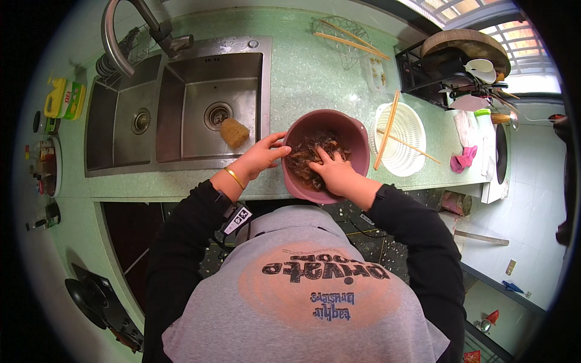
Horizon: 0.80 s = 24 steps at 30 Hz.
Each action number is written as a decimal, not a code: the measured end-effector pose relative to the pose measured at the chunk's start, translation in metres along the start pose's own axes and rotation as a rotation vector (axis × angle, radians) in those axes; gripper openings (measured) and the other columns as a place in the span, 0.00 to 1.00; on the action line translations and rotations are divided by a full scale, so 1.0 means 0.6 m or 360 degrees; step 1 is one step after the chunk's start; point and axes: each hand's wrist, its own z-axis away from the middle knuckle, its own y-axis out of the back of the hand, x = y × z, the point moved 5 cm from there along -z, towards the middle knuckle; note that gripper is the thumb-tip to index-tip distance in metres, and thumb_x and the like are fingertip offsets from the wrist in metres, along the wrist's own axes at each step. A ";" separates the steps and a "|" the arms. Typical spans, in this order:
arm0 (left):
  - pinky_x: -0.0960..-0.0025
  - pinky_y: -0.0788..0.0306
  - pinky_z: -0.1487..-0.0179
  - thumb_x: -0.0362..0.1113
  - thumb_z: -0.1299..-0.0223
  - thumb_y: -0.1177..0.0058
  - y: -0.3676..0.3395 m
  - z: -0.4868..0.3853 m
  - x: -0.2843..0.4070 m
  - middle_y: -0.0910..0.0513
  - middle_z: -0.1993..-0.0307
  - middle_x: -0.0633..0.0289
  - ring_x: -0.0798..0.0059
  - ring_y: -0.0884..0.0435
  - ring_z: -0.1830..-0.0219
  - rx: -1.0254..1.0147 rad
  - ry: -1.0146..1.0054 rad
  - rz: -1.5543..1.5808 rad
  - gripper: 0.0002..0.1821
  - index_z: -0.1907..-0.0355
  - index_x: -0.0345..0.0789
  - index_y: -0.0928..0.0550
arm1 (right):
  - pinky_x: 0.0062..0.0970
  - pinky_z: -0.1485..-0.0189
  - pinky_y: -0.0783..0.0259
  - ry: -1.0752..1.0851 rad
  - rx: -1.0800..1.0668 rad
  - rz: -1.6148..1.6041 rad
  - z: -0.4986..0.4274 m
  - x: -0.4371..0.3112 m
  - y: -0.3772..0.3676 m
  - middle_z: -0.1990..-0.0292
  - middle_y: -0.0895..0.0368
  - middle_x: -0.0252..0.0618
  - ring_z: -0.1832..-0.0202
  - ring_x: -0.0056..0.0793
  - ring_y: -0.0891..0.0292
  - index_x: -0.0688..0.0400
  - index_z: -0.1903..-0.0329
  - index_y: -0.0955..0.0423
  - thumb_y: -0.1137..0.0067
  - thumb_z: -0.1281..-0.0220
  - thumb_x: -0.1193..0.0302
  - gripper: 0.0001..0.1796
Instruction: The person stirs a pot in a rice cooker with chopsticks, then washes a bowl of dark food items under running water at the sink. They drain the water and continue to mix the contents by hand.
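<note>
A deep pink plastic bowl (361, 149) stands at the front edge of the green speckled counter. Dark brown, wet, stringy food (313, 156) lies in it; its exact kind cannot be told. My left hand (261, 156) is at the bowl's left side, its thumb and fingers on the rim and wall. Inside the bowl, my right hand (333, 170) rests with spread fingers on and partly in the dark food; whether it grips any is hidden. Just right of the bowl is a white plastic colander (411, 131), with wooden chopsticks (387, 131) across it.
To the left is a double stainless-steel sink (181, 165) holding a brown sponge (234, 134), under a curved faucet (109, 31). More chopsticks (349, 43) lie on a wire rack at the back. A black rack (408, 68) with utensils and a pink cloth (463, 161) are at right.
</note>
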 end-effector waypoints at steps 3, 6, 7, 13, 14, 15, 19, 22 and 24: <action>0.60 0.37 0.42 0.44 0.38 0.44 -0.001 0.000 0.000 0.29 0.42 0.63 0.71 0.32 0.41 0.0001 -0.0015 -0.0024 0.32 0.32 0.49 0.36 | 0.46 0.50 0.26 0.0111 0.0143 -0.0060 -0.028 0.004 -0.003 0.38 0.40 0.51 0.43 0.57 0.33 0.41 0.40 0.33 0.50 0.43 0.73 0.26; 0.61 0.36 0.42 0.44 0.38 0.44 -0.003 0.003 0.003 0.29 0.43 0.63 0.71 0.32 0.42 0.0018 -0.0013 -0.0057 0.31 0.32 0.48 0.36 | 0.41 0.55 0.25 0.0241 0.0377 -0.0243 -0.041 0.019 0.016 0.54 0.29 0.53 0.57 0.53 0.24 0.55 0.50 0.30 0.53 0.42 0.76 0.15; 0.61 0.36 0.43 0.44 0.38 0.44 -0.003 0.004 0.005 0.28 0.43 0.63 0.72 0.32 0.42 0.0033 -0.0012 -0.0068 0.31 0.32 0.48 0.35 | 0.41 0.56 0.25 0.0261 0.0442 -0.0292 -0.039 0.024 0.024 0.54 0.29 0.53 0.57 0.52 0.24 0.55 0.50 0.30 0.53 0.42 0.76 0.16; 0.70 0.35 0.48 0.42 0.37 0.45 -0.005 0.008 0.012 0.27 0.46 0.61 0.74 0.29 0.48 0.0070 -0.0083 -0.0103 0.30 0.33 0.45 0.34 | 0.40 0.46 0.30 0.0157 0.0426 -0.0814 -0.012 0.047 0.051 0.50 0.31 0.52 0.45 0.51 0.31 0.58 0.46 0.33 0.44 0.55 0.83 0.28; 0.71 0.35 0.48 0.42 0.37 0.45 -0.006 0.009 0.012 0.26 0.46 0.61 0.74 0.29 0.48 0.0069 -0.0096 -0.0097 0.30 0.33 0.44 0.34 | 0.38 0.41 0.33 0.0144 0.0306 -0.0974 -0.012 0.054 0.049 0.44 0.35 0.53 0.40 0.51 0.35 0.56 0.39 0.38 0.41 0.57 0.82 0.37; 0.72 0.35 0.48 0.42 0.37 0.45 -0.006 0.010 0.013 0.26 0.46 0.61 0.75 0.29 0.49 0.0074 -0.0102 -0.0102 0.30 0.33 0.44 0.33 | 0.37 0.39 0.34 0.0072 0.0279 -0.0955 -0.012 0.062 0.048 0.42 0.37 0.53 0.40 0.51 0.36 0.55 0.37 0.40 0.41 0.56 0.82 0.39; 0.72 0.34 0.50 0.42 0.38 0.44 -0.006 0.009 0.015 0.26 0.47 0.61 0.76 0.29 0.49 0.0060 -0.0121 -0.0124 0.30 0.33 0.44 0.33 | 0.43 0.37 0.35 -0.0120 0.0341 -0.0865 -0.036 0.088 0.042 0.34 0.46 0.57 0.39 0.59 0.37 0.50 0.29 0.49 0.33 0.55 0.67 0.49; 0.72 0.34 0.50 0.42 0.38 0.44 -0.004 0.008 0.012 0.26 0.47 0.61 0.76 0.29 0.50 0.0072 -0.0130 -0.0116 0.30 0.33 0.44 0.33 | 0.46 0.37 0.37 -0.0370 0.0280 -0.0939 -0.075 0.079 0.021 0.34 0.45 0.56 0.38 0.62 0.39 0.49 0.29 0.49 0.30 0.58 0.51 0.54; 0.73 0.36 0.51 0.44 0.36 0.46 -0.005 0.005 0.009 0.25 0.48 0.68 0.81 0.30 0.52 0.0048 -0.0129 -0.0131 0.29 0.34 0.47 0.33 | 0.49 0.36 0.40 -0.0373 0.0225 -0.0837 -0.092 0.052 0.006 0.35 0.45 0.58 0.38 0.66 0.43 0.51 0.30 0.45 0.31 0.59 0.47 0.53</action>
